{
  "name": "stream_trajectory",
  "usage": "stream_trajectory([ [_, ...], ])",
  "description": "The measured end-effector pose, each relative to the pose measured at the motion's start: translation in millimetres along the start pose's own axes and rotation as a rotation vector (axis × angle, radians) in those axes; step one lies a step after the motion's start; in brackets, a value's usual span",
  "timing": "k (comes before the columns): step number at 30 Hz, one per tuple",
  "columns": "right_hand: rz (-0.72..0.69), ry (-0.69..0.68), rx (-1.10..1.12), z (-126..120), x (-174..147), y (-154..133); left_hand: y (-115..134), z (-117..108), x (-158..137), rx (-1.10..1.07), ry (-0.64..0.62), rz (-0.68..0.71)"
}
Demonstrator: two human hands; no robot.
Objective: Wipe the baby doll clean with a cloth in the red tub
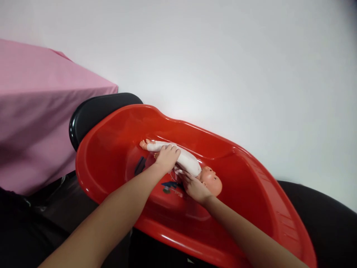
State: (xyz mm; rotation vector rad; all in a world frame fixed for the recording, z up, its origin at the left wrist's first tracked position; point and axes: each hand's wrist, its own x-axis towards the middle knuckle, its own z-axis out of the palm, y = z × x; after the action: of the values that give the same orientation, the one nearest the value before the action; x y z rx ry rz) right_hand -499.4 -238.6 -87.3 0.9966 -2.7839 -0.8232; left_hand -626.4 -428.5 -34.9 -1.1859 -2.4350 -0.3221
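A baby doll point(189, 160) in a white long-sleeved suit lies inside a red baby bathtub point(251, 178), its head to the right and bare feet to the left. My left hand point(168, 158) rests over the doll's lower body, fingers curled onto the white cloth. Lower and to the right, my right hand point(195, 187) is against the doll's near side by the upper body, close to the head. Its fingers close in on the suit, and their tips are partly hidden. A printed picture point(171, 186) shows on the tub floor below the hands.
A black rounded seat point(103, 113) is under the tub's left end, and another black rounded surface point(320, 219) is at the right. Pink cloth point(50, 111) drapes a table at left. A white wall point(209, 63) stands behind the tub.
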Motion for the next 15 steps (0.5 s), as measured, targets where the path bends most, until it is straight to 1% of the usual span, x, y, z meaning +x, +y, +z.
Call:
stream_trajectory([
  [3, -0.104, -0.01, -0.138, 12.1, -37.6, 9.3, 1.2, -2.5, -2.7, -0.013, 0.001, -0.005],
  [5, -0.167, 0.016, -0.162, 11.9, -49.7, 16.5, 2.0, -4.0, -3.3, -0.029, -0.008, -0.001],
  [7, -0.213, 0.076, -0.147, 1.6, -51.6, 22.5, 2.5, -5.4, -2.8, -0.033, -0.02, 0.003],
  [9, -0.221, 0.134, -0.111, -15.7, -47.6, 26.3, 2.5, -6.1, -1.6, -0.021, -0.033, -0.002],
  [12, -0.168, 0.159, -0.129, -41.2, -42.1, 27.5, 1.6, -5.9, -0.1, -0.016, -0.046, -0.026],
  [15, -0.107, 0.14, -0.169, -53.8, -45.7, 24.1, 0.3, -4.9, -0.4, -0.019, -0.039, -0.019],
])
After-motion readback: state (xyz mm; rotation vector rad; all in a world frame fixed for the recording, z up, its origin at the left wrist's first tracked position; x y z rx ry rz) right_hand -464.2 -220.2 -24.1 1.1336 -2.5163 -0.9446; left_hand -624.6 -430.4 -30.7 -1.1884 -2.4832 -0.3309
